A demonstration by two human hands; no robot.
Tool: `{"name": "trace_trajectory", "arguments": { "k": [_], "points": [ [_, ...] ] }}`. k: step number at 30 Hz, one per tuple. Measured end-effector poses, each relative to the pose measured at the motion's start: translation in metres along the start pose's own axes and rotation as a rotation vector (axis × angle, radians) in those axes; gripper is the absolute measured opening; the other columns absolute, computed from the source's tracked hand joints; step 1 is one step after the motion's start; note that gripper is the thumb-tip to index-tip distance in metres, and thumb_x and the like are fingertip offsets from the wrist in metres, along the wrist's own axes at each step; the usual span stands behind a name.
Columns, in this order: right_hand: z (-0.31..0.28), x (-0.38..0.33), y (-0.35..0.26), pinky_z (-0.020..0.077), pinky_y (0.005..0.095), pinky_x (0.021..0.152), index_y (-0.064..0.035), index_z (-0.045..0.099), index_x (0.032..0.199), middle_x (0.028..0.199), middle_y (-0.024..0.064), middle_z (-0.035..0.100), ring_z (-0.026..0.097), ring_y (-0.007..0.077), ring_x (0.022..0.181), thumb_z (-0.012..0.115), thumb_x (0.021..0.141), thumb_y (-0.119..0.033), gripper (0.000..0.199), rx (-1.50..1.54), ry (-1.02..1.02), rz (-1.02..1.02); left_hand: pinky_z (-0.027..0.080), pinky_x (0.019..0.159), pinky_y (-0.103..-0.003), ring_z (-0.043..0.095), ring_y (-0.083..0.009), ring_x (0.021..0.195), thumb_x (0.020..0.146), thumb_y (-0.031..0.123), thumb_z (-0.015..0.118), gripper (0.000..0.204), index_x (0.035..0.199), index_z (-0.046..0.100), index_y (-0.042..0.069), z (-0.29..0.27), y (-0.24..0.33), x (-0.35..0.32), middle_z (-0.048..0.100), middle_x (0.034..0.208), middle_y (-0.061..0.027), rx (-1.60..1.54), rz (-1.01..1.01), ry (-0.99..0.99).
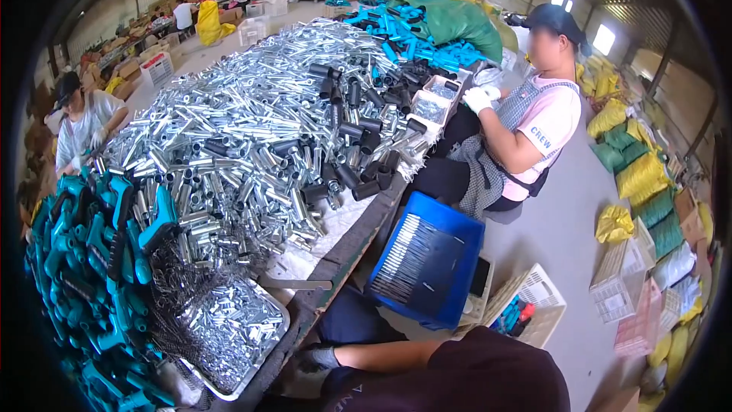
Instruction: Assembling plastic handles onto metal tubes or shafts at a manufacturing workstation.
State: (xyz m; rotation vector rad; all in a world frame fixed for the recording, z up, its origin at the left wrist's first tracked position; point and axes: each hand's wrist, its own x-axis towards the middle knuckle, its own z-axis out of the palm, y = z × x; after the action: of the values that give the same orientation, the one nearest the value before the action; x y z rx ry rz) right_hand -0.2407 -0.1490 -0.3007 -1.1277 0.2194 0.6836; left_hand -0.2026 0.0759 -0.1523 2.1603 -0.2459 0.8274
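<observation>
My right hand (316, 358), in a dark grey glove, is low beside the table edge, next to my dark-trousered leg. Its fingers are too dark and hidden to read, and nothing can be made out in them. My left hand does not show. Nearest on the table is a metal tray (284, 319) holding small silver pins, with black netting (164, 290) along its side. A flat metal bar (297, 284) juts over the table edge. Past my knee stands a blue crate (456, 290) with rows of slim silver rods in it.
Silver metal tubes (252, 91) are heaped across the table, black tubes (349, 175) among them. Teal plastic handles (91, 259) pile up at left. A co-worker in white gloves (480, 98) sits at right near small white trays (429, 109). A white crate (545, 301) stands beside the blue one.
</observation>
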Motion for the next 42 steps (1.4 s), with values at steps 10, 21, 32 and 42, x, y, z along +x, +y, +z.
{"name": "trace_trajectory", "arguments": {
  "k": [10,21,32,42],
  "points": [
    [0.024,-0.053,-0.09,0.0486,0.0385,0.078,-0.0011,0.06,0.098,0.091,0.013,0.065,0.061,0.0265,0.084,0.052,0.094,-0.024,0.025,-1.171,-0.252,-0.961,0.03,0.108,-0.054,0.038,-0.0416,0.131,0.098,0.04,0.046,0.06,0.138,0.04,-0.004,0.005,0.079,0.02,0.044,0.138,-0.023,0.26,0.122,-0.084],
    [0.004,-0.027,-0.083,0.0478,0.0386,0.079,-0.0003,0.06,0.096,0.092,0.0139,0.065,0.061,0.0258,0.086,0.051,0.095,-0.024,0.026,-1.16,-0.101,-0.955,0.038,0.104,-0.048,0.048,-0.04,0.12,0.097,0.022,0.052,0.045,0.13,0.046,-0.007,0.015,0.085,0.028,0.051,0.129,-0.0246,0.327,0.102,-0.102],
    [0.0,0.003,-0.051,0.0471,0.0388,0.079,0.0004,0.059,0.094,0.094,0.0149,0.065,0.061,0.0252,0.088,0.049,0.096,-0.024,0.026,-1.168,0.038,-0.977,0.028,0.103,-0.072,0.046,-0.0562,0.116,0.087,0.001,0.045,0.028,0.099,0.062,-0.018,-0.005,0.038,0.026,0.055,0.109,-0.0411,0.535,0.522,-0.477],
    [-0.015,0.002,-0.039,0.0464,0.0389,0.08,0.0011,0.058,0.093,0.095,0.0158,0.064,0.061,0.0246,0.09,0.048,0.096,-0.024,0.027,-1.193,0.156,-1.009,0.031,0.105,-0.06,0.044,-0.0495,0.12,0.093,0.011,0.047,0.037,0.121,0.051,-0.014,0.006,0.082,0.03,0.049,0.125,-0.0347,0.3,0.113,-0.256]
  ]
}}
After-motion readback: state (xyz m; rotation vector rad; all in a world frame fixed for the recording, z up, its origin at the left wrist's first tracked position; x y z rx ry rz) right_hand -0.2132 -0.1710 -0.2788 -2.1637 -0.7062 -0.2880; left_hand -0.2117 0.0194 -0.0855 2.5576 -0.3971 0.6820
